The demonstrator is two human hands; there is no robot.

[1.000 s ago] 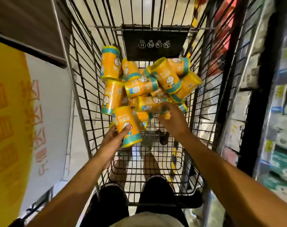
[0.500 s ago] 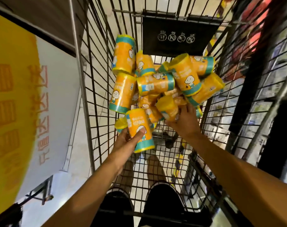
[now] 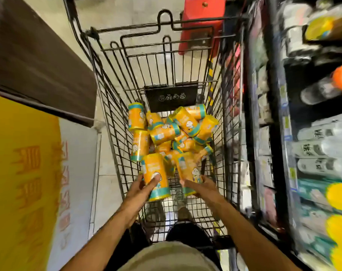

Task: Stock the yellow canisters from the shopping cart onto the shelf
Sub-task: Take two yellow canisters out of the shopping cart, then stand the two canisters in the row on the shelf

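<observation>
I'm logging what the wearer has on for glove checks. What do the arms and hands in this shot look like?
Both forearms are bare as far as the frame shows, with no sleeves in view. The left hand and right hand wear no gloves; no rings, watch or bands show, though motion blur hides fine detail.

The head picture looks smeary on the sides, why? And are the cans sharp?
Head view: the shelf goods on the right and the yellow sign on the left streak with motion blur; the piled yellow canisters are clearer; the wide lens bends the cart wires.
</observation>
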